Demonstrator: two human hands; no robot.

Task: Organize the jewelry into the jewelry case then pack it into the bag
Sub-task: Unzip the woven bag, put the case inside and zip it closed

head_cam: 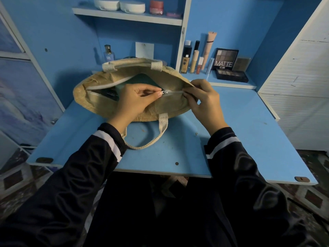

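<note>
A tan woven bag (99, 102) lies on the blue desk (231, 139), its white zipper partly open. Inside the opening I see a teal jewelry case (142, 80) and a dark item beside it. My left hand (131, 102) pinches the zipper pull (164, 92) near the middle of the opening. My right hand (203, 100) pinches the bag's right end by the zipper's closed stretch. One cream handle (156, 138) loops toward me on the desk; the other sits at the bag's far rim.
Cosmetic bottles and tubes (194, 57) and eyeshadow palettes (229, 68) stand on the back right ledge. A perfume bottle (108, 53) stands behind the bag. White round containers (119, 5) and a pink jar sit on the upper shelf. A white cabinet (302, 77) flanks the right.
</note>
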